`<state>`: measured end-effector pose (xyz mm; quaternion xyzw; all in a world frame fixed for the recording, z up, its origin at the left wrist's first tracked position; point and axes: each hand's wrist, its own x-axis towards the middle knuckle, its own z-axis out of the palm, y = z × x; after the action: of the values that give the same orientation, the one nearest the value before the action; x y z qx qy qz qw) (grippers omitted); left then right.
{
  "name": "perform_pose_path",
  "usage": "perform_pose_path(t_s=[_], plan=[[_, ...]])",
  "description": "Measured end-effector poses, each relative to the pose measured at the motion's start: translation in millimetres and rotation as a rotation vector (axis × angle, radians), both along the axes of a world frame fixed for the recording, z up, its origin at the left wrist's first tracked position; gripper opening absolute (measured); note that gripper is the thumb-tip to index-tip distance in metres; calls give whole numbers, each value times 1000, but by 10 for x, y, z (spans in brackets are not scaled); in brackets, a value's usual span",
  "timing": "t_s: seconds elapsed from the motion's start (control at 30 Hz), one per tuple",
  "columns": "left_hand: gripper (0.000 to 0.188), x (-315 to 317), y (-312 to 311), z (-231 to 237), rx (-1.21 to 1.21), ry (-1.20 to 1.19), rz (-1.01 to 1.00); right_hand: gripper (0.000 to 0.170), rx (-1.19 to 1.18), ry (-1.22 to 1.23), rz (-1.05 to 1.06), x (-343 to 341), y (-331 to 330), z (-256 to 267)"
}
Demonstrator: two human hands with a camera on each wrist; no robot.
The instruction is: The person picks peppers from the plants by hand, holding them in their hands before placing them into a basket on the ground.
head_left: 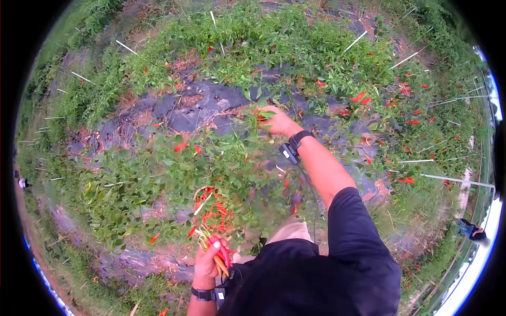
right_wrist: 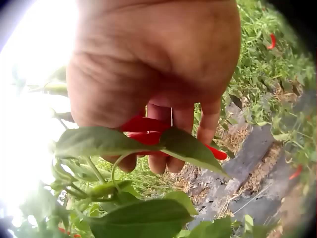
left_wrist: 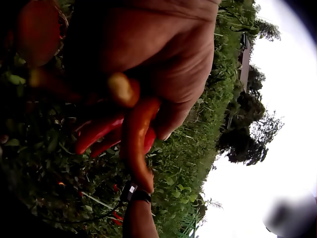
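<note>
Grip, left: the left hand is curling round a bunch of picked peppers, mostly red, with one orange pepper lying among them and the thumb pressing across the bunch. Grip, right: the right hand is reaching out over the bed, its fingers bending round bright red peppers and gathering them toward the palm, one red tip jutting past the fingers. A broad green leaf is covering part of this hold, so whether those fruits are hanging from the stem or lying loose cannot be told. Stock gathered: besides the two handfuls, a heap of red peppers is lying low among the foliage, just beyond the left hand. Stock outstanding: unpicked red peppers are showing thickly among the plants to the right, and a few more are dotting the near row and the far one. Ground: black sheeting is running between the rows, and white stakes are standing or leaning among them. State of progress, by judgement: the picking is going on well short of its end, a fair quantity being collected and much ripe fruit remaining.
</note>
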<state>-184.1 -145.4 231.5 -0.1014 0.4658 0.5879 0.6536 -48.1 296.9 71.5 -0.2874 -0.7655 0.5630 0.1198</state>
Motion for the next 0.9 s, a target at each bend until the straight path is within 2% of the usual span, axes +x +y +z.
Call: perform_pose_path(t_s=[0.03, 0.1, 0.17, 0.23, 0.27, 0.3, 0.37, 0.5, 0.57, 0.63, 0.67, 0.7, 0.77, 0.8, 0.83, 0.87, 0.9], plan=[[25, -1, 31, -17, 17, -2, 1, 30, 17, -2, 1, -17, -39, 372], [26, 10, 95, -63, 65, -10, -14, 33, 379, -330, 164, 32, -201, 1117], [26, 22, 208, 10, 96, -16, -21, 36, 432, -337, 217, 100, -281, 1313], [25, 19, 309, 34, 155, -22, -72, 39, 646, -390, 452, 189, -316, 1395], [24, 10, 348, 45, 184, 3, -117, 30, 725, -446, 472, 248, -364, 1390], [23, 29, 385, 77, 194, 13, -137, 30, 716, -450, 480, 248, -455, 1530], [23, 38, 458, 145, 206, 46, -230, 19, 789, -951, 629, 227, -627, 1972], [23, 107, 536, 159, 256, -36, -303, 10, 1077, -940, 593, 419, -833, 2262], [23, 146, 582, 136, 267, -77, -329, 10, 1120, -943, 553, 463, -837, 2545], [22, 173, 637, 121, 315, -103, -349, 12, 1051, -1032, 474, 606, -741, 2646], [23, 198, 661, 120, 312, -123, -343, 13, 902, -1049, 423, 682, -692, 2600], [24, 226, 682, 122, 307, -142, -336, 13, 905, -1058, 414, 776, -703, 2561], [22, 272, 744, 123, 312, -138, -328, 19, 332, -604, 19, 938, -794, 2437], [21, 304, 797, 139, 308, -127, -309, 22, -284, -316, -206, 1021, -945, 2293], [20, 334, 839, 154, 301, -112, -284, 18, -591, -156, -366, 1017, -1171, 2232], [21, 373, 883, 159, 290, -118, -282, 18, -845, 59, -467, 1020, -1422, 2157], [21, 416, 934, 155, 278, -104, -263, 18, -931, 153, -511, 1000, -1675, 2067]])
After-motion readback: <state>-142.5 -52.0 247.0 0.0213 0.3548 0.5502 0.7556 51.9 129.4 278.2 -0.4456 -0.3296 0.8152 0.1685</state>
